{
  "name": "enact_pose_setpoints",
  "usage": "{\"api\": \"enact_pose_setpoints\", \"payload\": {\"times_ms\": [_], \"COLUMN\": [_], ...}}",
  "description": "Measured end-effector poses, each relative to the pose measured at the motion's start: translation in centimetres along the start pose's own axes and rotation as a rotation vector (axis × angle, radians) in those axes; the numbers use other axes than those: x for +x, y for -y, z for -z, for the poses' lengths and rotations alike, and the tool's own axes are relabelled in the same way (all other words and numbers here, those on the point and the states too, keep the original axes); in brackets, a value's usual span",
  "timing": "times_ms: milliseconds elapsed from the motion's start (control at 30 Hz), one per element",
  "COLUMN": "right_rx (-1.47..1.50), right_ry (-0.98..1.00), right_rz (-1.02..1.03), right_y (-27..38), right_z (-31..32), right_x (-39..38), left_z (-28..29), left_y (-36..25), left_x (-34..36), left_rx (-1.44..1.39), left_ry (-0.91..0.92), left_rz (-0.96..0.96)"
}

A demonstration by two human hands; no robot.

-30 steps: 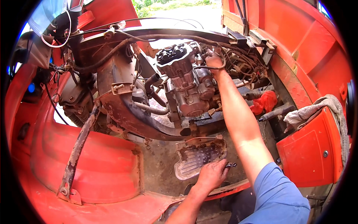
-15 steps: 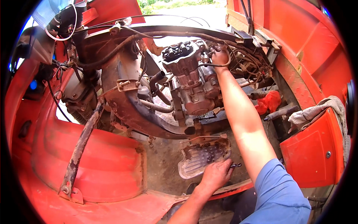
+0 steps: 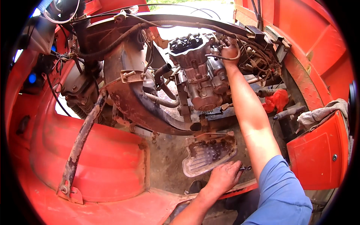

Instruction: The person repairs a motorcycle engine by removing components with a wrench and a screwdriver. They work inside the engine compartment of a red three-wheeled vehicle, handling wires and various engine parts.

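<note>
My right hand (image 3: 229, 54) reaches far forward to the right side of the engine (image 3: 202, 88). Its fingers are closed at the upper side of the block, and what they grip is hidden. A thin rubber hose (image 3: 225, 58) bends round that hand. The engine's top is uncovered, with dark metal parts showing inside. Lower down, my left hand (image 3: 225, 176) is closed over a small dark metal piece (image 3: 246, 168) that pokes out past the fingers; its kind is unclear. Beyond that hand lies a ribbed, oil-stained metal tray (image 3: 195, 165).
A dark frame beam (image 3: 150, 112) curves in front of the engine. Loose wires (image 3: 258, 62) crowd its right side. A rusty strut (image 3: 84, 140) stands at left. Right of my arm are a red cloth (image 3: 275, 100) and a grey rag (image 3: 320, 113) over a red panel (image 3: 317, 155).
The whole view has shifted slightly, so the engine and tray sit further right. Both hands keep about the same places, right at the engine, left near the tray.
</note>
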State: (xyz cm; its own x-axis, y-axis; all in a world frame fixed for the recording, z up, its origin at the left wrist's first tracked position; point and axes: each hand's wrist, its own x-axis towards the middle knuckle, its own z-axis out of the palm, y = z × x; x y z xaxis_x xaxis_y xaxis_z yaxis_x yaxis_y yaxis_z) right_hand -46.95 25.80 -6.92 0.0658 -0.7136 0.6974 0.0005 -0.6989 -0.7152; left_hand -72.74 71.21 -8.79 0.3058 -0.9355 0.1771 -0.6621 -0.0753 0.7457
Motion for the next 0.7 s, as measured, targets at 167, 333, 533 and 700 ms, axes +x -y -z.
{"api": "enact_pose_setpoints", "payload": {"times_ms": [167,333,533,700], "right_rx": [-0.242,-0.522,-0.363,-0.487], "right_ry": [0.068,0.113,0.109,0.194], "right_rz": [0.107,0.408,0.630,0.773], "right_y": [3.4,3.8,5.1,5.4], "right_z": [2.0,4.7,5.4,5.8], "right_x": [-1.3,0.4,1.0,2.0], "left_z": [0.2,0.0,0.1,0.0], "left_y": [0.2,0.1,0.1,0.0], "left_x": [0.3,0.5,0.4,0.2], "left_rx": [0.005,-0.011,-0.011,-0.022], "left_ry": [0.017,0.016,0.031,0.045], "left_rz": [0.009,-0.033,-0.003,0.000]}}
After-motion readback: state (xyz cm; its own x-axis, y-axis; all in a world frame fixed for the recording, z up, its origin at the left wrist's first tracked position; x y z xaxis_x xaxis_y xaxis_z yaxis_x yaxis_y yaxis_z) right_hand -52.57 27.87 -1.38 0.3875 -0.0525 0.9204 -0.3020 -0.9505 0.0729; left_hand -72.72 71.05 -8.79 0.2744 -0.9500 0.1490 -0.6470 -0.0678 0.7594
